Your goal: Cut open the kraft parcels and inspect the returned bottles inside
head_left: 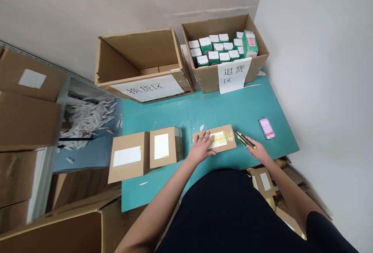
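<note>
My left hand (201, 147) lies flat with spread fingers on the near left end of a small taped cardboard parcel (224, 138). My right hand (258, 150) is shut around a yellow-and-black utility knife (244, 139), just beyond the parcel's right end. Its blade tip points towards the parcel and appears close to it. Yellowish tape and a pale label cover the parcel's top. Two more cardboard parcels with white labels (148, 154) lie side by side to the left, on a teal cutting mat (204, 113).
A pixelated pink phone (267, 128) lies on the mat. Beyond it stand a labelled open carton (142, 61) and a carton of green-and-white boxes (224, 57). White paper scraps (87, 119) and stacked cartons (26, 129) are on the left. Loose parcels (264, 183) are near right.
</note>
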Available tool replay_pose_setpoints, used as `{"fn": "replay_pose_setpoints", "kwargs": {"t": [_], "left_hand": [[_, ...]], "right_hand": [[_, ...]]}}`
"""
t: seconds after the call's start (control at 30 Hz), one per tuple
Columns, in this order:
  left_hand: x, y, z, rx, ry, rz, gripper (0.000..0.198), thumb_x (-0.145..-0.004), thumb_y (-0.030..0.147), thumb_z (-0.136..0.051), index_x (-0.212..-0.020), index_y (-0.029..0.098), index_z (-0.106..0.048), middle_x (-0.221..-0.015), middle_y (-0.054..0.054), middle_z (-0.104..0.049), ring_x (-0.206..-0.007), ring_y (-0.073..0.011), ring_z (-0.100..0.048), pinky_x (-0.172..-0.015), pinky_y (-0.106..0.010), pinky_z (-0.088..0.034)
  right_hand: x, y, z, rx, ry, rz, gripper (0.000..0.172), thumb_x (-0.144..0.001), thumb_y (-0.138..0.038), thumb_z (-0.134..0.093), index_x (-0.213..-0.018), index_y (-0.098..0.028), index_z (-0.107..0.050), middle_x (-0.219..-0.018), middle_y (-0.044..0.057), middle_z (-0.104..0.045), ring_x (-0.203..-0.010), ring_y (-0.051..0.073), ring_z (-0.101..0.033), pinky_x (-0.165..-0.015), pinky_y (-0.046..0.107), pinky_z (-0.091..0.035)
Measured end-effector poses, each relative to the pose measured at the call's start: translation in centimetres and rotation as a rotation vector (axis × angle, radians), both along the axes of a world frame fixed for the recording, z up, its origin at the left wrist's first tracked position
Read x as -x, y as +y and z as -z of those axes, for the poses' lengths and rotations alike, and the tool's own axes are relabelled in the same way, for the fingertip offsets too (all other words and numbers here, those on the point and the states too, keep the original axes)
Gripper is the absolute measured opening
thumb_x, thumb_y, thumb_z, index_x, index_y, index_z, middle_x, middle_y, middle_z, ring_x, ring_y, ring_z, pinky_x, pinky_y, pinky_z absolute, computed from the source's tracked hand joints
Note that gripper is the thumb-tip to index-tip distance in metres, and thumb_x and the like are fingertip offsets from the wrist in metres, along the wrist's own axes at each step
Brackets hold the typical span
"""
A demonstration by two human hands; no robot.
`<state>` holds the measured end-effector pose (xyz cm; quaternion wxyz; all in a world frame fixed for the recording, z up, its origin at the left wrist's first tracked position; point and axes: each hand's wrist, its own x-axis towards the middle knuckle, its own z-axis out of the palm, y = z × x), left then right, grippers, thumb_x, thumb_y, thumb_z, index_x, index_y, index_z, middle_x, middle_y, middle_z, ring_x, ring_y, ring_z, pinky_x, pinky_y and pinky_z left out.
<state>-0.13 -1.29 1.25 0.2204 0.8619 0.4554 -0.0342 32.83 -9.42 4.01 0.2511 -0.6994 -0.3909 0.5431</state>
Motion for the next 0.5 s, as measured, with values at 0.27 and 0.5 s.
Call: {"fn": "replay_pose_setpoints", "kwargs": {"t": [0.27, 0.5], "left_hand": [[-0.26, -0.34, -0.02, 0.001, 0.046, -0.018, 0.097, -0.077, 0.056, -0.077, -0.157, 0.026, -0.033, -0.166, -0.018, -0.025, -0.154, -0.0432, -0.017, -0.12, -0.067, -0.015], [-0.26, -0.35, 0.06, 0.005, 0.045, -0.009, 0.101, -0.075, 0.057, -0.078, -0.158, 0.028, -0.03, -0.166, -0.017, -0.025, -0.153, -0.0445, -0.016, -0.12, -0.067, -0.015]], "right_hand": [[-0.27, 0.39, 0.22, 0.038, 0.105, 0.042, 0.066, -0.083, -0.034, -0.062, -0.147, -0.024, -0.053, -0.084, 0.001, -0.07, -0.05, 0.01, -0.054, -0.038, 0.019, -0.04], [-0.6, 0.57, 0.54, 0.058, 0.172, 0.027, 0.071, -0.083, -0.036, -0.066, -0.151, -0.023, -0.048, -0.081, 0.0, -0.068, -0.048, 0.009, -0.053, -0.036, 0.018, -0.039]]}}
